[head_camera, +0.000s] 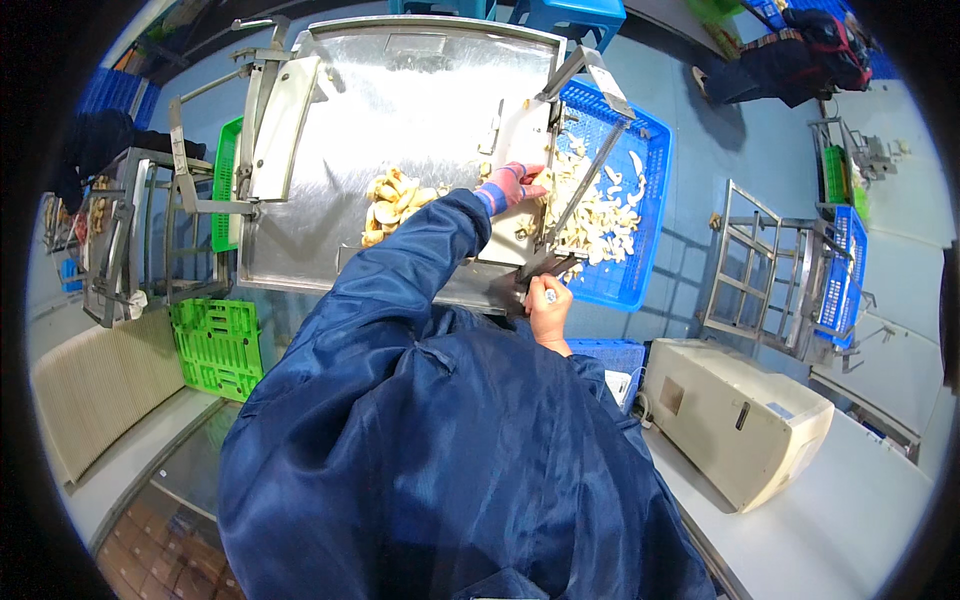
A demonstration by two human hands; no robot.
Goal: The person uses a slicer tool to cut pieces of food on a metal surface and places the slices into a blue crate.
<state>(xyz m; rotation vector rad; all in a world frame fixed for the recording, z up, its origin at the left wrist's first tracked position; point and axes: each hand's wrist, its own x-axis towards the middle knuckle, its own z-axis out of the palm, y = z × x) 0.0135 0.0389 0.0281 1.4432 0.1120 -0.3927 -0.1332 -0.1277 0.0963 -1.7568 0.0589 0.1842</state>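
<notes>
My left hand [513, 186], in a pinkish glove with a blue-striped cuff, presses a pale piece at the right edge of a white cutting board [504, 244]. Beside that edge is a hinged metal cutter [589, 176], its long bar slanting over the board's side. Below it, my right hand [550, 306], bare, is closed around what looks like the cutter's handle, mostly hidden. Whole pale yellowish pieces, perhaps mushrooms or roots, lie in a pile [394, 204] on the steel table [337, 169]. Sliced pieces [600, 225] fill part of a blue plastic basket [654, 187] at the right.
A second cutter with a white board [285, 131] is mounted at the table's left, over a green crate [226, 187]. A person [787, 64] is at the upper right. A metal rack [750, 270] and a beige appliance [739, 420] are on the right. Blue stools [574, 19] stand beyond the table.
</notes>
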